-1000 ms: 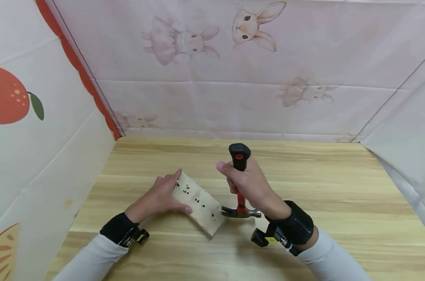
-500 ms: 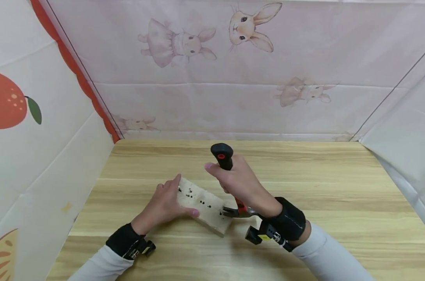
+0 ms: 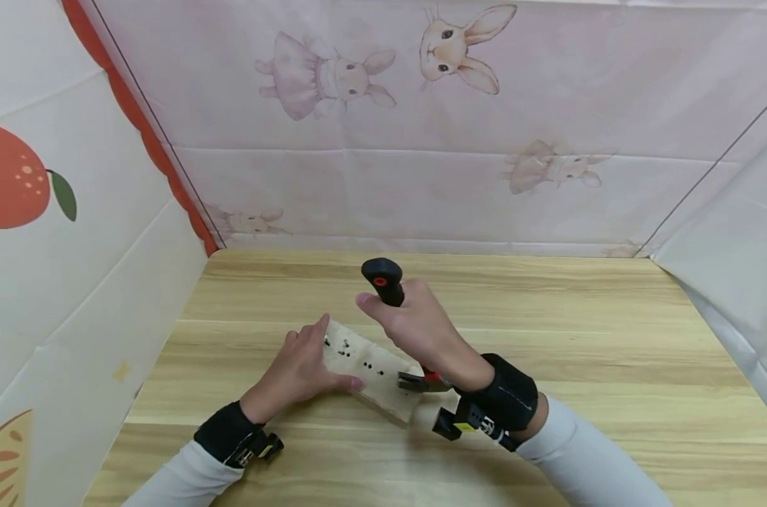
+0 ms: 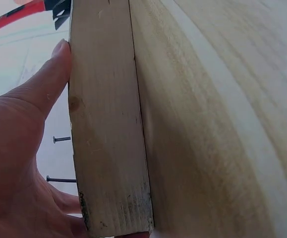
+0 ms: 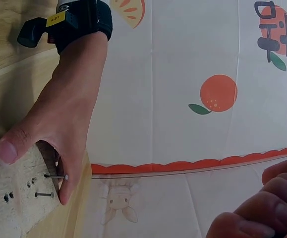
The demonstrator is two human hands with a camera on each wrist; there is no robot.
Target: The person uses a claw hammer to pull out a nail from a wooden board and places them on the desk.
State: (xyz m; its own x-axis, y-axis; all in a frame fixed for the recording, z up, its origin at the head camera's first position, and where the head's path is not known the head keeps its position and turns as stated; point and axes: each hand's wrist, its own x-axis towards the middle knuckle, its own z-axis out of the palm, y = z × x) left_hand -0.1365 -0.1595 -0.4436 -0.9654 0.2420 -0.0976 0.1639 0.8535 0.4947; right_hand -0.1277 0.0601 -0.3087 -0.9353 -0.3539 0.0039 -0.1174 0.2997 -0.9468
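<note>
A pale wooden block lies slanted on the table. Nails and dark holes dot its upper face; two nails stick up near its far end in the right wrist view. My left hand grips that end, thumb on the near side and fingers around the far edge. My right hand holds a claw hammer by its black and red handle, butt pointing up and leaning left. The hammer's claw sits at the block's right end; whether it has hooked a nail I cannot tell.
The wood-grain table spreads around the block. A pink rabbit-print curtain hangs behind it, and a white fruit-print sheet stands at the left. Both wrists wear black camera straps.
The hammer's handle has tipped to the left along with my right hand, and its claw now overlaps the block's right end. My left hand and the block have shifted slightly right.
</note>
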